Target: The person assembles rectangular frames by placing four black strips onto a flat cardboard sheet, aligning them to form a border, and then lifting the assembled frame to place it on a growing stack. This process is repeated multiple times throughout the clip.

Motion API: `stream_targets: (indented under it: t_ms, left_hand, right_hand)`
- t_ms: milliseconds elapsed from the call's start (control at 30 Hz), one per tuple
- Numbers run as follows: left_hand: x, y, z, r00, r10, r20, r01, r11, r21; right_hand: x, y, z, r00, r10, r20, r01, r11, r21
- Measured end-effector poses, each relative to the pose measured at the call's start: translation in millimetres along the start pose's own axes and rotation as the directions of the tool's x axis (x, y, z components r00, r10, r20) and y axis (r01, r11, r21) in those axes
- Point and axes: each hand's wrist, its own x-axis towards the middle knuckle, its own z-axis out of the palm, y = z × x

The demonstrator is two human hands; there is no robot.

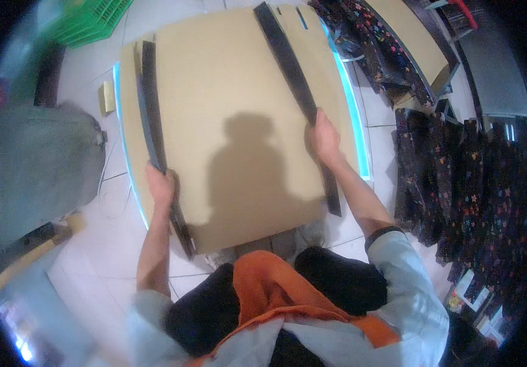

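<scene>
My left hand (161, 185) is closed around a long dark strip (149, 101) near the left side of a tan board (214, 67). The strip's lower end reaches past the board's near edge. My right hand (325, 137) grips a second long dark strip (285, 61) on the right side, which slants from the far edge down toward me. Both strips appear narrow and flat-sided. Whether they rest on the board or are held just above it, I cannot tell. My shadow falls on the middle of the board.
Light blue edging (352, 116) shows along the board's sides, over pale floor tiles (107, 251). A green plastic crate (89, 24) stands at the far left. Stacked dark flower-patterned pieces (453, 177) line the right. A grey covered shape (46, 165) is at the left.
</scene>
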Motion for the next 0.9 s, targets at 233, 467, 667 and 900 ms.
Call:
stream_targets:
  t_ms: [233, 467, 667, 900]
  left_hand:
    - [-36.2, -3.7, -22.4, 0.882, 0.460, 0.100, -0.456, 0.888, -0.063]
    - [-42.8, -42.3, -79.9, 0.478, 0.589, 0.651, -0.680, 0.718, -0.149]
    - [-37.6, -66.1, -67.9, 0.464, 0.488, 0.740, -0.793, 0.600, 0.102]
    - [-51.8, -48.3, -63.7, 0.466, 0.506, 0.726, -0.824, 0.547, 0.147]
  right_hand:
    - [-44.6, 32.5, 7.5, 0.983, -0.183, 0.015, 0.174, 0.953, 0.248]
    - [-79.5, 66.8, -16.1, 0.916, -0.396, -0.060, 0.401, 0.904, 0.149]
    - [-69.0, 80.8, -15.9, 0.740, -0.596, 0.311, 0.586, 0.799, 0.137]
    - [-58.5, 103.9, -32.4, 0.418, -0.718, 0.557, 0.908, 0.317, -0.273]
